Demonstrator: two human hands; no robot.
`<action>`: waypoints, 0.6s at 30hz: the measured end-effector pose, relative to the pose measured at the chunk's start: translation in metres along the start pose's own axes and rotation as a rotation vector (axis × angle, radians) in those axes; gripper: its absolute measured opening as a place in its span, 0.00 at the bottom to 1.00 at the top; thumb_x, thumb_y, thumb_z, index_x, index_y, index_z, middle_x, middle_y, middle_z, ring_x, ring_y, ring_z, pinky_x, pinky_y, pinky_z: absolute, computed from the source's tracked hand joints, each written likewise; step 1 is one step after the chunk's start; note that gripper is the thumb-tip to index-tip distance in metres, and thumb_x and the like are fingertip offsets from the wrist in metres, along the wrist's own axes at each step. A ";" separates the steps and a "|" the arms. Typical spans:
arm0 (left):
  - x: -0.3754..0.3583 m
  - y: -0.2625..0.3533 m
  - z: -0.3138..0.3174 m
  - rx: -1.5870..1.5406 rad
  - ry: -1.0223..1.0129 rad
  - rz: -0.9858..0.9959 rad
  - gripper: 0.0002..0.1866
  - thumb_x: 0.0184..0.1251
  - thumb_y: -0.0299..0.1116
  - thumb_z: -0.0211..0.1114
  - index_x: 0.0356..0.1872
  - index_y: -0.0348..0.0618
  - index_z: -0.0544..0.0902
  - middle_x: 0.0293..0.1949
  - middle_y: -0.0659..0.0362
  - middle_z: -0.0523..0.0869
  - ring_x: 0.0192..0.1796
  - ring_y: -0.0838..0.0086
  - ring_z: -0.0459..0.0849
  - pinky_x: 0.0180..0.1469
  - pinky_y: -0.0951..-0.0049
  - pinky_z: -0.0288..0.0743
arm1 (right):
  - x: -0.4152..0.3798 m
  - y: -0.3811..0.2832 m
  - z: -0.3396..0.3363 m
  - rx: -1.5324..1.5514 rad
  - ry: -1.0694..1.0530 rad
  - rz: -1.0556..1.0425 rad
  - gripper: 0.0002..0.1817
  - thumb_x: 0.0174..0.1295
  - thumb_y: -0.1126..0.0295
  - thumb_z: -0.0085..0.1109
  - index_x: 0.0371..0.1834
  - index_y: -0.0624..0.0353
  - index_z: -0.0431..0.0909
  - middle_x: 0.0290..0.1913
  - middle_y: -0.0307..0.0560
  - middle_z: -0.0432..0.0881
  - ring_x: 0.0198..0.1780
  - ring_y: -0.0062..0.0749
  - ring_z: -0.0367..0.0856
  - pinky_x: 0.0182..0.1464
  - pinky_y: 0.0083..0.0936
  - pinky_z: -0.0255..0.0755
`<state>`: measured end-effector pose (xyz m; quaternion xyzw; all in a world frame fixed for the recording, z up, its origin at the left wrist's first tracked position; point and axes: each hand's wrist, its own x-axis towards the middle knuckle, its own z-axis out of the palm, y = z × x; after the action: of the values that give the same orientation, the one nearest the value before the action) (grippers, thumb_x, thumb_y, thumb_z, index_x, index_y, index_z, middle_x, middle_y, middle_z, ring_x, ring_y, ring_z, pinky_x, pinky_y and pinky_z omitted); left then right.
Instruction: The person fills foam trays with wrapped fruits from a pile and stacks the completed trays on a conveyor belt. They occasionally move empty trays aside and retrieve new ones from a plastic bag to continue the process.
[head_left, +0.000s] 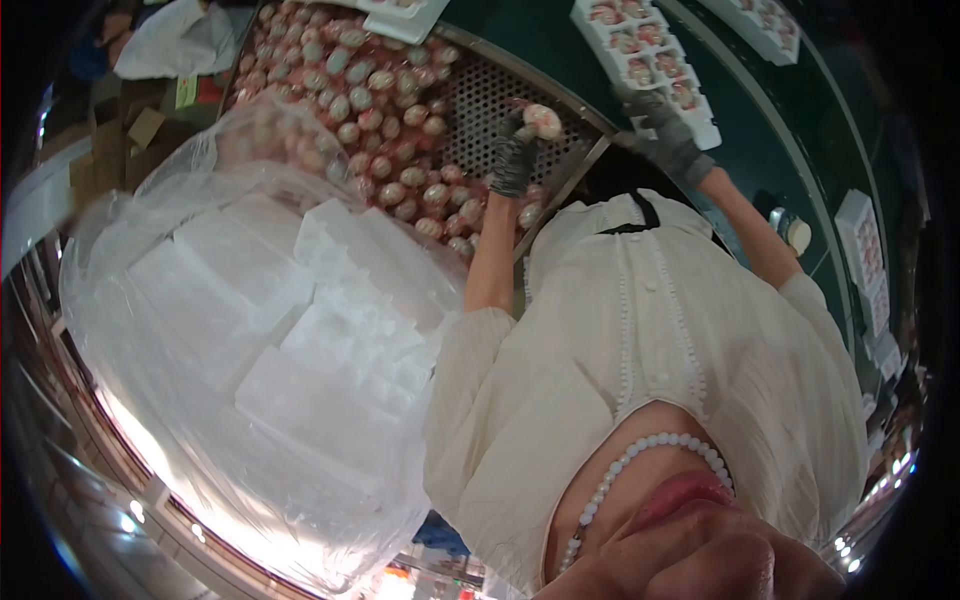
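Note:
My left hand [513, 158], in a dark grey glove, holds a pale egg-shaped item [543, 122] with reddish wrapping over a perforated metal surface [480, 105]. My right hand [668, 138], gloved alike, is at the near end of a white tray [708, 128]; its fingers look spread and nothing shows in them. That tray has compartments filled with similar reddish-white items. To the left of my left hand lies a large heap of the egg-shaped items [385, 120], wet-looking and in clear wrapping.
A big clear plastic bag [150, 330] of white foam trays stands at the left. More filled trays lie at the upper right [765, 25] and right edge [862, 250]. A round object [797, 236] is beside my right forearm. Cardboard [105, 150] sits at the upper left.

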<state>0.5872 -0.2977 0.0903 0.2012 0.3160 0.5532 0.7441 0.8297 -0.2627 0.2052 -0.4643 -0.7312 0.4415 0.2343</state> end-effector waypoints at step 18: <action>0.051 -0.072 0.157 0.908 -0.068 -0.290 0.11 0.52 0.29 0.60 0.37 0.37 0.77 0.27 0.59 0.80 0.29 0.76 0.77 0.29 0.78 0.73 | -0.086 0.039 -0.019 0.596 0.543 0.274 0.35 0.42 0.70 0.66 0.56 0.56 0.59 0.54 0.46 0.63 0.52 0.32 0.66 0.49 0.25 0.68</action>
<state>0.7558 -0.2633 0.1437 0.4779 0.5260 0.2425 0.6604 0.9020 -0.3238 0.1872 -0.5687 -0.4147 0.5223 0.4815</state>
